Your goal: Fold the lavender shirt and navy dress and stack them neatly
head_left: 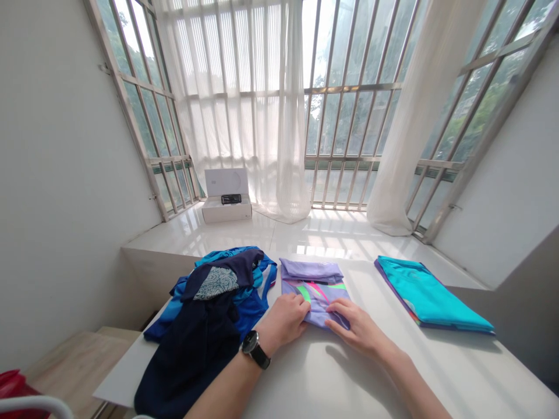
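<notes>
The person's left hand (282, 322), a black-strapped round wristwatch (254, 349) on its wrist, and right hand (358, 329) both bear on a folded lilac garment with pink and green stripes (315, 294). It lies on a long white table (305, 396), near the person and between the other clothes. Coming in from either side, the hands pin the cloth flat against the tabletop. The left hand is unclenched, its fingers lying across the garment's left side and grasping nothing. The right fingers (338, 311) curve over the near right edge, but from this angle I cannot tell whether they pinch the fabric or only press on it.

To the left, a loose heap of blue and navy clothing (209, 302) spills towards the near table edge, with a small grey-teal patterned cloth (215, 283) on top. To the right, well apart, a neatly folded turquoise garment (430, 297) lies flat on the table, with purple showing along its edge.

Beyond the table, on a glossy white ledge (305, 233), stands an open white cardboard box (226, 210), its lid upright. A small dark object (231, 199) sits inside, perhaps a device, though it is too small to identify.
</notes>
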Demonstrator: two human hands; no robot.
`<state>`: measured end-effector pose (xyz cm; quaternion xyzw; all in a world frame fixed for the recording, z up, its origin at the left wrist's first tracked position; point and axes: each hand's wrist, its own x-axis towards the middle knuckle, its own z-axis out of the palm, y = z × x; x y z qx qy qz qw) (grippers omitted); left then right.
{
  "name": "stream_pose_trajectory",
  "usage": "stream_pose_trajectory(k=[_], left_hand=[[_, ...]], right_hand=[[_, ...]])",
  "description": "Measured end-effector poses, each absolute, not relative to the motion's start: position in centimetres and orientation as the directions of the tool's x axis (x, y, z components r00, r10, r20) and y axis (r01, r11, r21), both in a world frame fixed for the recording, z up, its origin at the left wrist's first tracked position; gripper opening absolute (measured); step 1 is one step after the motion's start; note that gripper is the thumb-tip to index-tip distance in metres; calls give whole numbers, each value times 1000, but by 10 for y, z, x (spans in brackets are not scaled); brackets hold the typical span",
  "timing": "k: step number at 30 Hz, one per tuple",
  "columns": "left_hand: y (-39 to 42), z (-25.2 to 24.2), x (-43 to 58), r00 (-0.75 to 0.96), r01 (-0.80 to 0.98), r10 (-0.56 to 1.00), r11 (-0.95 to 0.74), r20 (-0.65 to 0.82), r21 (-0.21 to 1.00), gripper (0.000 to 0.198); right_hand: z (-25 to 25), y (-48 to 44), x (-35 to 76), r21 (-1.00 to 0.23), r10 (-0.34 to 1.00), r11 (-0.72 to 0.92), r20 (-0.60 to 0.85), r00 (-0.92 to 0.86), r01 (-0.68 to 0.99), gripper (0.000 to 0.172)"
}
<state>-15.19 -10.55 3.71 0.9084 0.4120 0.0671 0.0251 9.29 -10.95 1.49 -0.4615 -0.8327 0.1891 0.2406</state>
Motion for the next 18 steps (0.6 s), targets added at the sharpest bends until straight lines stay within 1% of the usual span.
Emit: stream_pose_trajectory(k=[2,4,9,14,18], left_hand=[[-108,41,-150,633,762,768,-641,98,95,11],[-109,43,-149,611,777,785,-619,97,114,13],[-108,42,-149,564,795,820,-572,101,204,13],[-103,31,-151,523,784,840,-540,142,307,16],[-100,27,-156,521,764,835,-549,176,339,18]], right_hand=[[15,-111,90,-515,857,509,232,-459,690,35],[14,-112,86,-494,862,501,213,-459,711,41],[11,-110,82,-463,871,488,198,-450,740,34],[8,-103,91,-417,882,471,193,-430,778,42],[7,-100,96,-440,907,420,170,-385,794,41]])
